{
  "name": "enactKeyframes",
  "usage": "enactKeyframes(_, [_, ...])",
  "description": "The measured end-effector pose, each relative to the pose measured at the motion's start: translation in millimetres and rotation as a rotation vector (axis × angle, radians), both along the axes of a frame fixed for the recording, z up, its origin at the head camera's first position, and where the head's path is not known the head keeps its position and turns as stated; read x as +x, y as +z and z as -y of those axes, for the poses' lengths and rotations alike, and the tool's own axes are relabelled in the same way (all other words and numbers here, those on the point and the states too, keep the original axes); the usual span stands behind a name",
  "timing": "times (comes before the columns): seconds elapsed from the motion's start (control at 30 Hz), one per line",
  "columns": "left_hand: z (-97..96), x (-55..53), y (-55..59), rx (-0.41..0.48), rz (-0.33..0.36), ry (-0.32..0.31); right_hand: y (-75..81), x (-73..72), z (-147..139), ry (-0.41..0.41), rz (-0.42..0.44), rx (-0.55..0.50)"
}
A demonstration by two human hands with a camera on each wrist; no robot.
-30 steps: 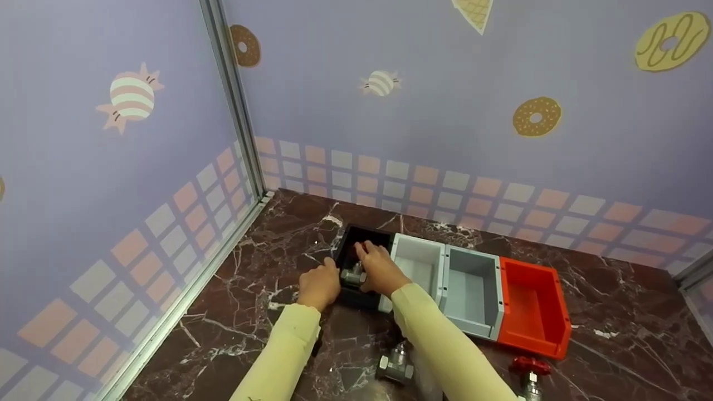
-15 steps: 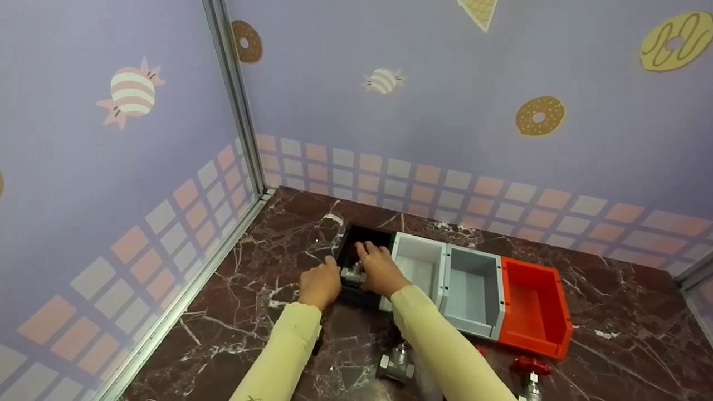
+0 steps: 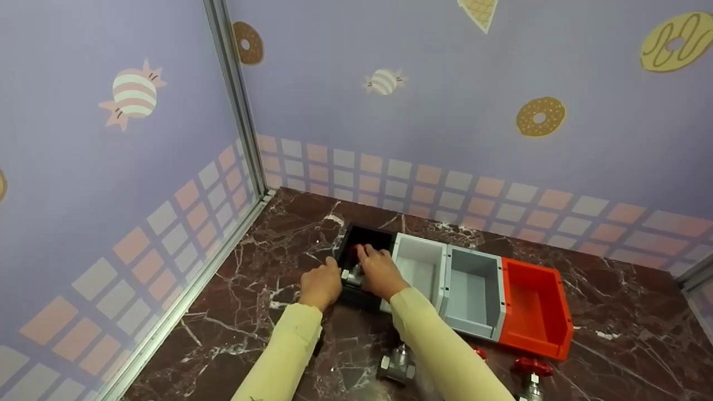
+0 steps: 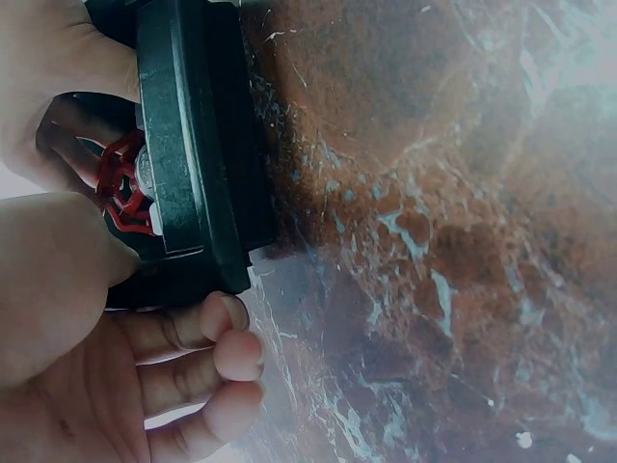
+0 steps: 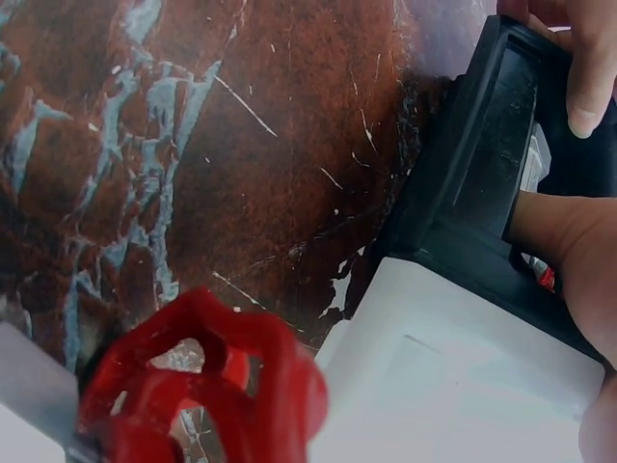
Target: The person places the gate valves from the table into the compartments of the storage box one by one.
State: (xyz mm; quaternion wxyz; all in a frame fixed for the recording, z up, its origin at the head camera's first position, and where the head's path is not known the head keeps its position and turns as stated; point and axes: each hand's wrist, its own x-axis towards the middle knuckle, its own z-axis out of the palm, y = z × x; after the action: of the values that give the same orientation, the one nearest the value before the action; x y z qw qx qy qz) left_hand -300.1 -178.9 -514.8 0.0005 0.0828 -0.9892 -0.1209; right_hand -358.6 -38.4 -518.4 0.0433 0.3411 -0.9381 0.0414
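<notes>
My left hand (image 3: 321, 285) grips the left wall of a black plastic bin (image 3: 359, 299). In the left wrist view its thumb reaches over the rim of the bin (image 4: 207, 145), with the other fingers outside the wall. My right hand (image 3: 384, 274) reaches down into that bin, its fingers curled about a valve (image 3: 352, 277) with a steel body and red handwheel. The handwheel (image 4: 120, 183) shows past the wall in the left wrist view. Most of the valve is hidden by my right hand in the right wrist view.
Right of the black bin stand a white bin (image 3: 419, 267), a grey bin (image 3: 468, 295) and a red bin (image 3: 532, 306), joined in a row. In front lie a steel valve (image 3: 397, 365), another with a red handwheel (image 3: 532, 367), and a partly hidden red handwheel (image 3: 480, 352).
My right hand has shifted very slightly, with the valve a little lower in the black bin. My left hand keeps its grip on the bin's wall.
</notes>
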Motion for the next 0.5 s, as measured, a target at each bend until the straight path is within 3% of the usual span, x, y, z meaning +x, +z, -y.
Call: enactKeyframes(0.5, [0.2, 0.4, -1.9, -0.001, -0.017, 0.004, 1.0, 2.1, -1.6, 0.006, -0.027, -0.017])
